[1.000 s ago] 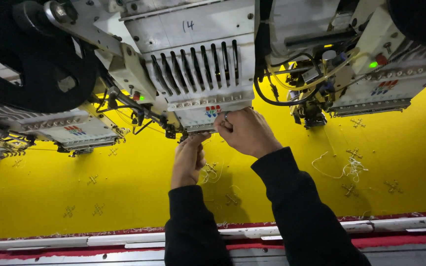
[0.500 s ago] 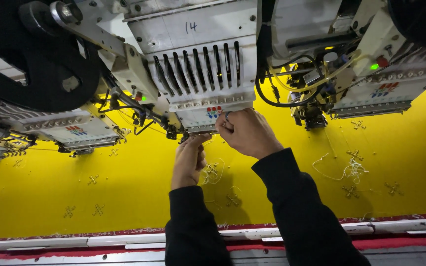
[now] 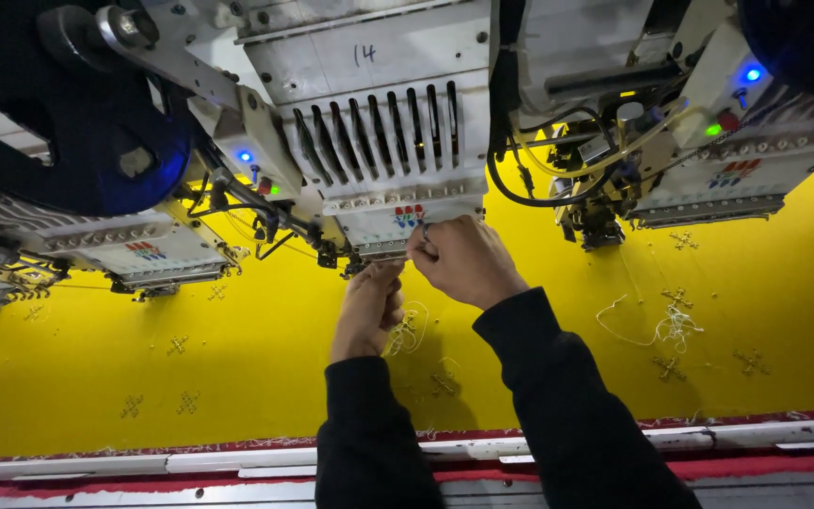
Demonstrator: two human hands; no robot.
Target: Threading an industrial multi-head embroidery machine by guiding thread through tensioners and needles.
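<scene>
Head view: both hands up at the needle bar (image 3: 383, 250) of the middle head (image 3: 379, 141), just above the left hand (image 3: 369, 306) and touching the right hand (image 3: 459, 259). Right is nearer, fingers pinched narrow on something there (thread? too fine to tell); left fingers curled close beneath, grip unclear. Yellow cloth (image 3: 237, 377) lies below both.

Both hands, left hand (image 3: 367, 309) just left of the right hand (image 3: 463, 262), are reaching under the embroidery machine head (image 3: 379, 123), over the stretched fabric (image 3: 237, 377).
</scene>
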